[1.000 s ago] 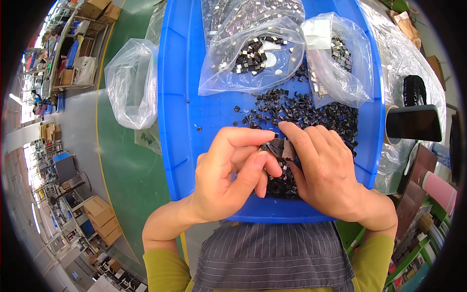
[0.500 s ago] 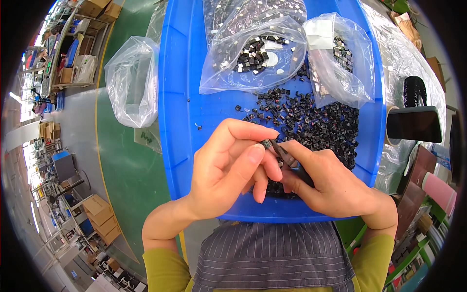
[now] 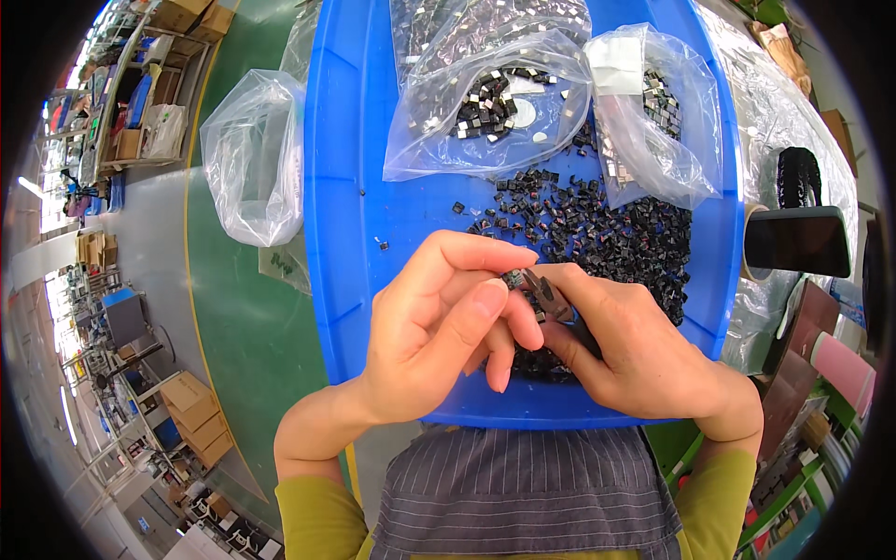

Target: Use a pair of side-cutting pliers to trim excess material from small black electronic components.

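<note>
Between thumb and forefinger, my left hand (image 3: 439, 322) pinches a small dark electronic part (image 3: 512, 279), mostly covered by the fingertips. My right hand (image 3: 630, 341) grips dark-handled pliers or cutters (image 3: 549, 301), whose jaws meet the small part; which of the two tools it is I cannot tell. Both hands are over the near side of a large blue tray (image 3: 359, 205). Beyond and beneath them lies a spread of many small black pieces (image 3: 607, 233), with a few strays toward the left.
Clear plastic bags of black and silver parts lie at the tray's back, one in the middle (image 3: 439, 154) and one at right (image 3: 691, 154). An empty-looking clear bag (image 3: 252, 159) hangs at the left rim. To the right stand a phone (image 3: 796, 241) and a tape roll (image 3: 752, 245).
My right hand has turned the tool slightly, and its jaws now look wider apart at the small part. My left hand keeps its pinch almost unmoved.
</note>
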The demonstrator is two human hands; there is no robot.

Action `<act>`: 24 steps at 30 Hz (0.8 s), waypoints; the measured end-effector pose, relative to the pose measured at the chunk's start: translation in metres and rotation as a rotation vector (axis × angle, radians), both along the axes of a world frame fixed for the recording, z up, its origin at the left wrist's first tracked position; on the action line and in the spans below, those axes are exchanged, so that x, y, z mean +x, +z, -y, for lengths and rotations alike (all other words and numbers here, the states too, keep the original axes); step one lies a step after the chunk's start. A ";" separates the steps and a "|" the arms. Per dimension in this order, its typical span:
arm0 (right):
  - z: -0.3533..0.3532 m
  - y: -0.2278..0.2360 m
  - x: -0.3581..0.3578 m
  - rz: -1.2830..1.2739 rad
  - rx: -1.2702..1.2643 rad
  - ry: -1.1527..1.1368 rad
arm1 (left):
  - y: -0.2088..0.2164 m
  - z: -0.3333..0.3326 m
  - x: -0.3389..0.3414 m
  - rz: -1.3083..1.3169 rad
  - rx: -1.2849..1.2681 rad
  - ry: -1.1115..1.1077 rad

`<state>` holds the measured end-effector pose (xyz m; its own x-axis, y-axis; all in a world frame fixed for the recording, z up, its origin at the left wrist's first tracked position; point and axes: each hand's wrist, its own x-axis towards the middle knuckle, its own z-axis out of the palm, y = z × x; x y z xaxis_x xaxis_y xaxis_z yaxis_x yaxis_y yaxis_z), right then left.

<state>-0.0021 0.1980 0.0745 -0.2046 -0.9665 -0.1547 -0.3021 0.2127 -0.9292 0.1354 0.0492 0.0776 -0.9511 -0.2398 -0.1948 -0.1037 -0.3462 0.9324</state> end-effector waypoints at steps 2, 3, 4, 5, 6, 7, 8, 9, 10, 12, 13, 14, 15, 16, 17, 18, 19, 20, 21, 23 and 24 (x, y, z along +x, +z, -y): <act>0.000 0.000 0.000 -0.006 -0.002 -0.003 | 0.000 0.000 0.000 0.001 -0.003 -0.001; 0.000 0.000 0.000 -0.013 -0.003 -0.007 | 0.000 0.001 0.000 0.003 -0.007 -0.003; 0.000 -0.001 0.000 -0.013 -0.002 -0.008 | 0.000 0.001 0.000 0.005 -0.012 -0.006; 0.000 -0.003 0.001 -0.059 -0.016 -0.017 | 0.000 0.001 0.000 0.006 -0.013 -0.004; -0.001 -0.005 0.002 -0.105 -0.030 -0.026 | 0.001 0.000 0.000 0.014 -0.030 0.001; -0.001 -0.006 0.002 -0.104 -0.032 -0.024 | 0.002 -0.001 0.001 0.022 -0.048 0.007; -0.001 -0.006 0.003 -0.180 -0.038 -0.033 | 0.003 -0.001 -0.001 0.022 -0.047 0.005; -0.002 -0.006 0.003 -0.257 -0.044 -0.042 | 0.004 -0.002 -0.002 0.022 -0.146 0.007; -0.002 -0.007 0.003 -0.257 -0.043 -0.043 | 0.005 -0.003 -0.003 0.022 -0.245 0.008; -0.003 -0.010 0.004 -0.397 -0.058 -0.081 | 0.005 -0.004 -0.004 0.025 -0.273 0.004; -0.003 -0.010 0.004 -0.398 -0.058 -0.082 | 0.005 -0.004 -0.004 0.029 -0.300 0.000; -0.003 -0.010 0.004 -0.450 -0.066 -0.093 | 0.004 -0.005 -0.004 0.030 -0.300 -0.001; -0.003 -0.010 0.005 -0.502 -0.075 -0.105 | 0.003 -0.005 -0.003 0.021 -0.328 0.003; -0.003 -0.010 0.005 -0.502 -0.074 -0.106 | 0.002 -0.005 -0.003 0.012 -0.355 0.006; -0.002 -0.010 0.005 -0.537 -0.084 -0.103 | 0.003 -0.006 -0.003 0.013 -0.356 0.007; -0.002 -0.010 0.005 -0.571 -0.094 -0.100 | 0.003 -0.006 -0.003 0.013 -0.390 0.002; -0.001 -0.009 0.005 -0.571 -0.095 -0.099 | 0.004 -0.006 -0.003 0.013 -0.425 -0.003; -0.001 -0.007 0.004 -0.582 -0.078 -0.089 | 0.002 -0.006 -0.003 0.011 -0.425 -0.004; -0.001 -0.005 0.003 -0.592 -0.061 -0.080 | 0.000 -0.005 -0.002 -0.013 -0.451 -0.013; -0.001 -0.006 0.003 -0.441 -0.076 -0.067 | -0.002 -0.004 -0.002 -0.041 -0.481 -0.022; -0.001 -0.007 0.002 -0.287 -0.092 -0.052 | -0.003 -0.002 -0.003 -0.057 -0.472 -0.026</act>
<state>0.0004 0.1992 0.0679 -0.2773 -0.9608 0.0041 -0.5462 0.1541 -0.8234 0.1325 0.0517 0.0747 -0.9639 -0.2658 -0.0172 -0.0506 0.1190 0.9916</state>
